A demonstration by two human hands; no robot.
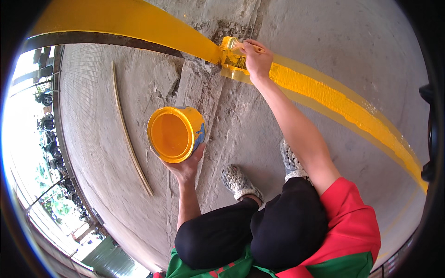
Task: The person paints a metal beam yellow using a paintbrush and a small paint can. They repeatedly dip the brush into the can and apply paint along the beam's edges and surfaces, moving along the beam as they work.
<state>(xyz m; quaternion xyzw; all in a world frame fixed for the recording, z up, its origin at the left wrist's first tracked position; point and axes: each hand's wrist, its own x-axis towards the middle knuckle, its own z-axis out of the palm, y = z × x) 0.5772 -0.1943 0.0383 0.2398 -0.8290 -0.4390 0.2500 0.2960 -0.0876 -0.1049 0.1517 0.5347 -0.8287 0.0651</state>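
Observation:
My left hand [184,167] grips a paint can [198,121] from below and behind, its fingers partly hidden. The can is tilted toward me, with yellow paint [169,136] inside and smeared on its rim. My right hand [257,59] is closed round the handle of a paintbrush [230,44], whose yellow bristles are at the end of a painted line. That yellow line [320,92] runs on the concrete between strips of tape [336,119]. Just left of the brush, a yellow-painted beam [134,21] ends beside a partly covered patch.
A thin strip of wood [125,127] lies on the concrete floor [97,148] to the left. Broken concrete and loose rubble [230,28] lie by the beam's end. My shoes [238,180] stand below the yellow line. Parked motorbikes [51,134] show at the far left.

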